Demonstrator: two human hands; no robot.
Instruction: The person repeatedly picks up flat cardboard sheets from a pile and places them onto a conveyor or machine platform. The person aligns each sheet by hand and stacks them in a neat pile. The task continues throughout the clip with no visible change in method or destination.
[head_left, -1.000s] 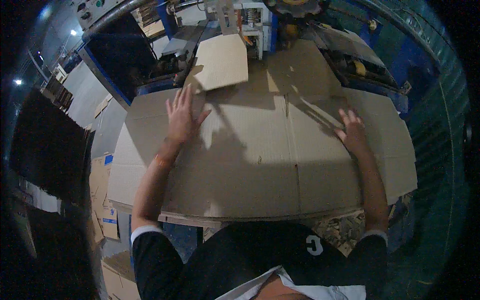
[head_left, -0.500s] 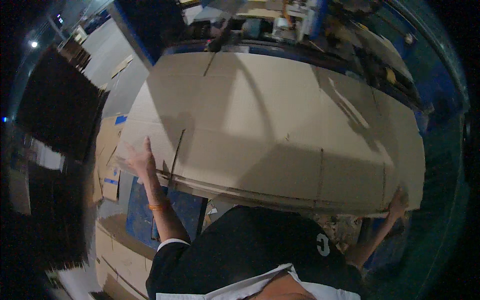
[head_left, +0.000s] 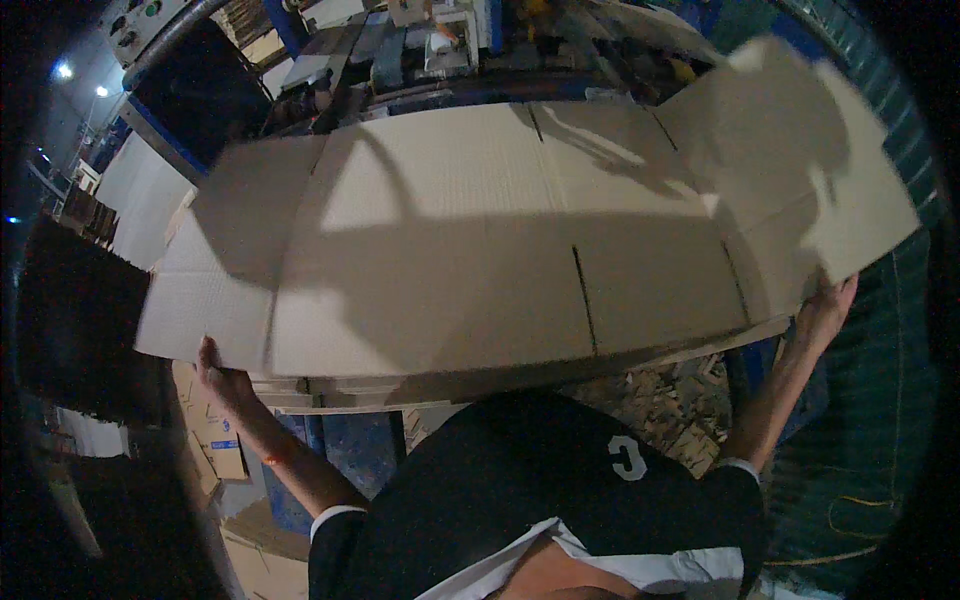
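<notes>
A wide brown cardboard sheet (head_left: 450, 270) with crease lines and dark slots spans the view in front of my body. My left hand (head_left: 222, 380) grips its near left edge, thumb on top and fingers hidden underneath. At the near right corner my right hand (head_left: 830, 305) holds the edge, with its fingers partly under the board. The sheet's right end panel (head_left: 800, 150) is bent upward, and its left end tilts too. Under the near edge more cardboard layers (head_left: 400, 392) show as a stack.
Beyond the sheet stands a machine (head_left: 440, 60) with dark rollers and blue frame parts. Cardboard scraps (head_left: 670, 405) litter the area below, right of my body. A dark stack (head_left: 80, 310) is at the left, and a green corrugated wall (head_left: 870, 400) at the right.
My left hand, open and blurred before, now grips the sheet's left edge. My right hand has moved up with the right end, which has folded upward. My view has shifted.
</notes>
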